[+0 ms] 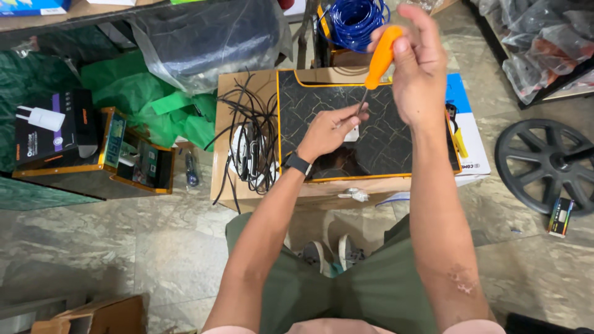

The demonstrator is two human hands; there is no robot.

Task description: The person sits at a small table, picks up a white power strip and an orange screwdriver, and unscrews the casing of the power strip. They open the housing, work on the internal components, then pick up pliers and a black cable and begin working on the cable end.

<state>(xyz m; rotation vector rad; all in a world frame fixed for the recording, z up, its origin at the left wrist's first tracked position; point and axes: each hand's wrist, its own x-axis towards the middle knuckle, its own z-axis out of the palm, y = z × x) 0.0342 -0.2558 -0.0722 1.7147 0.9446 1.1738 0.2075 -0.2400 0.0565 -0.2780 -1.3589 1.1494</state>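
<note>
Two bare hands worked above a black marble-patterned slab with an orange edge [383, 139], which lay on a brown cardboard box [230, 179] serving as the table. Right hand [416, 65] was raised, forearm running steeply up from the lap, grip closed round the orange plastic handle of a screwdriver [380, 59]; the thin steel shaft pointed down and to the left. Left hand [328, 131], a dark watch [298, 164] on its wrist, sat lower over the slab, fingers pinched shut on a small white part [351, 132] at the screwdriver's tip; what the part was could not be told.

Judgement: the screwdriver should be light and stiff, best held at the thick handle as seen; the shaft looked slim and smooth, likely to slip off its seat. The white part looked tiny and easy to drop.

Nearby: a tangle of black cables [250, 139] on the box, a blue wire coil [354, 21] beyond, green plastic sheeting [145, 102] to the left.
</note>
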